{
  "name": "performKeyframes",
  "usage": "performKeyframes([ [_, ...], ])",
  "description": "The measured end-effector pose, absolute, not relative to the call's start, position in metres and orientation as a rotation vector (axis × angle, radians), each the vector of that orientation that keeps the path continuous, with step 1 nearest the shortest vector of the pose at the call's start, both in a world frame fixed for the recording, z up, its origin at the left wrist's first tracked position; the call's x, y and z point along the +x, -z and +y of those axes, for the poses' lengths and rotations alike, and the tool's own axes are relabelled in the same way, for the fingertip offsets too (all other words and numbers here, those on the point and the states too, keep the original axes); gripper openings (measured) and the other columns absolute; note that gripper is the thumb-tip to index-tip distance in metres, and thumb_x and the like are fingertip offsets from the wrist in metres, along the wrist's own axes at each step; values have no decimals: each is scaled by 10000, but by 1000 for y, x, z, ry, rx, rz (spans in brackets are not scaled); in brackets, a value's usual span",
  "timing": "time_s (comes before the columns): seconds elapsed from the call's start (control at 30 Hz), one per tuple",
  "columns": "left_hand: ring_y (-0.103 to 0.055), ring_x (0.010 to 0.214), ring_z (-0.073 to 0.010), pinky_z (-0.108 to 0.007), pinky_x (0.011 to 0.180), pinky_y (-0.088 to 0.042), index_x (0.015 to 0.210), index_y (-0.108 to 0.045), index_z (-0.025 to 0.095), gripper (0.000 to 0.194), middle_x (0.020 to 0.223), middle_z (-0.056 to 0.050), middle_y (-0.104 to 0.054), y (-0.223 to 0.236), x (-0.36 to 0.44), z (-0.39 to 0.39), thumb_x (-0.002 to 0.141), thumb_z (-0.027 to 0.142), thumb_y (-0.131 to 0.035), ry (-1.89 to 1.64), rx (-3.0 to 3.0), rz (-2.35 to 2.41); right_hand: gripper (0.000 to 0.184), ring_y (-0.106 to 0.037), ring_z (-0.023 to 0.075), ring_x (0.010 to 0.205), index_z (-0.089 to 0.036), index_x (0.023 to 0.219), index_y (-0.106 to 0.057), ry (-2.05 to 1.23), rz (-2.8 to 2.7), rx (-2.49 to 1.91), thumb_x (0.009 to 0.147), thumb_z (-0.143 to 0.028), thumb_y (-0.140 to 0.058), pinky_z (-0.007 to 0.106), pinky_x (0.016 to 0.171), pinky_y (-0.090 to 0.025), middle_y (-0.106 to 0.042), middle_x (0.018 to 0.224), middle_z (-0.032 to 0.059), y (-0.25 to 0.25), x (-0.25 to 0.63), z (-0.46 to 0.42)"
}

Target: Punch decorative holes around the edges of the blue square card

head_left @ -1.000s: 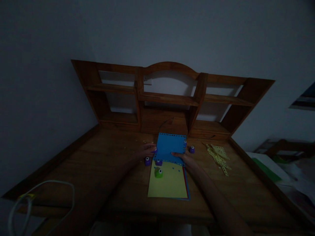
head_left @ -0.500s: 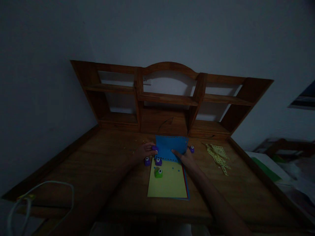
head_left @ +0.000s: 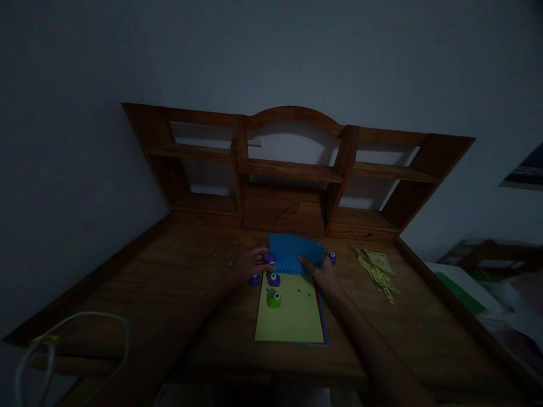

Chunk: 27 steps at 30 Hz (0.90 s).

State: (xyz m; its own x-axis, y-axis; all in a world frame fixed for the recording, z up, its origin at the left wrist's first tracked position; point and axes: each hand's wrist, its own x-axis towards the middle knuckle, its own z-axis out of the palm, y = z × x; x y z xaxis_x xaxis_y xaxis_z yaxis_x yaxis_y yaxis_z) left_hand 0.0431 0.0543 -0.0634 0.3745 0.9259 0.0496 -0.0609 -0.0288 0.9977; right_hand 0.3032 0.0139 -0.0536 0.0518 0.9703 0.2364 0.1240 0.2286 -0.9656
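Note:
A blue paper sheet [head_left: 294,253] with punched edges is held over the far end of a stack of coloured paper, yellow on top [head_left: 291,316]. My right hand [head_left: 323,273] pinches the blue sheet's near right edge. My left hand [head_left: 250,263] is closed on a small purple punch [head_left: 269,258] at the sheet's left edge. Two more purple punches [head_left: 274,278] and a green punch [head_left: 274,298] sit just below, by the yellow sheet's top. Another purple punch [head_left: 332,258] lies right of the blue sheet.
The wooden desk [head_left: 178,294] carries a back hutch with shelves [head_left: 292,169]. Yellow punched paper strips [head_left: 376,268] lie to the right. A white cable [head_left: 63,339] loops at the desk's near left corner. The room is dim.
The blue sheet has dropped lower and tilted flatter toward the desk. My left hand has shifted onto the purple punch at its left edge; my right hand stays on the sheet.

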Motion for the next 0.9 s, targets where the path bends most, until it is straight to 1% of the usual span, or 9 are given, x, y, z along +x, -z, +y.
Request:
performKeyframes([
  [0.07,-717,955,-262,-395,890,-561,1034,-626,169,566,1013,-84,-746,63,43,53,560,287,-912,-982,1364,879,466,-686,286,974,-187,1070,-658,-916,-1357,-1163,747,-505,-766,436,915,-547,-720,1090,98,54,302,13],
  [0.2,-705,1003,-271,-410,922,-551,1115,-622,169,608,1090,-109,-734,64,43,51,603,350,-895,-1004,1408,924,410,-681,291,952,-189,977,-674,-872,-1400,-1205,739,-511,-765,436,893,-554,-722,1064,99,57,301,14],
  [0.27,-705,995,-269,-405,917,-552,1124,-628,175,601,1080,-105,-737,64,42,52,618,368,-888,-1004,1423,946,406,-683,294,942,-191,979,-680,-882,-1414,-1218,743,-511,-761,441,885,-557,-724,1052,95,59,301,14],
  [0.4,-703,986,-277,-385,867,-567,1085,-651,190,572,1043,-92,-746,62,42,51,600,372,-895,-973,1408,958,429,-685,305,932,-194,1003,-684,-901,-1422,-1234,723,-507,-776,445,868,-564,-735,997,82,60,302,15],
  [0.5,-699,985,-272,-375,863,-565,1069,-664,196,553,1037,-82,-744,60,41,50,597,367,-895,-972,1404,946,449,-686,308,920,-189,1023,-684,-931,-1418,-1223,713,-497,-784,446,852,-570,-737,979,79,58,303,15],
  [0.67,-688,986,-248,-322,843,-551,1045,-693,213,442,1041,-67,-736,57,40,50,668,376,-854,-930,1444,922,410,-694,303,860,-202,972,-695,-956,-1425,-1231,705,-500,-787,439,806,-581,-740,901,63,55,302,12],
  [0.77,-678,989,-233,-311,876,-534,1004,-710,204,378,1046,-65,-730,57,39,52,710,412,-824,-919,1491,870,400,-695,300,850,-216,939,-695,-973,-1394,-1247,684,-505,-801,426,783,-587,-737,859,49,56,301,12],
  [0.83,-675,984,-222,-309,890,-528,999,-709,204,374,1052,-64,-728,59,39,54,723,433,-812,-908,1497,850,401,-694,298,859,-216,928,-692,-979,-1376,-1256,674,-502,-809,420,782,-587,-738,870,52,56,301,12],
  [0.9,-679,953,-212,-304,870,-535,998,-705,207,386,1034,-59,-730,61,40,55,720,452,-812,-917,1479,859,403,-695,294,878,-207,933,-689,-987,-1390,-1241,678,-493,-812,416,793,-585,-741,925,63,57,302,13],
])
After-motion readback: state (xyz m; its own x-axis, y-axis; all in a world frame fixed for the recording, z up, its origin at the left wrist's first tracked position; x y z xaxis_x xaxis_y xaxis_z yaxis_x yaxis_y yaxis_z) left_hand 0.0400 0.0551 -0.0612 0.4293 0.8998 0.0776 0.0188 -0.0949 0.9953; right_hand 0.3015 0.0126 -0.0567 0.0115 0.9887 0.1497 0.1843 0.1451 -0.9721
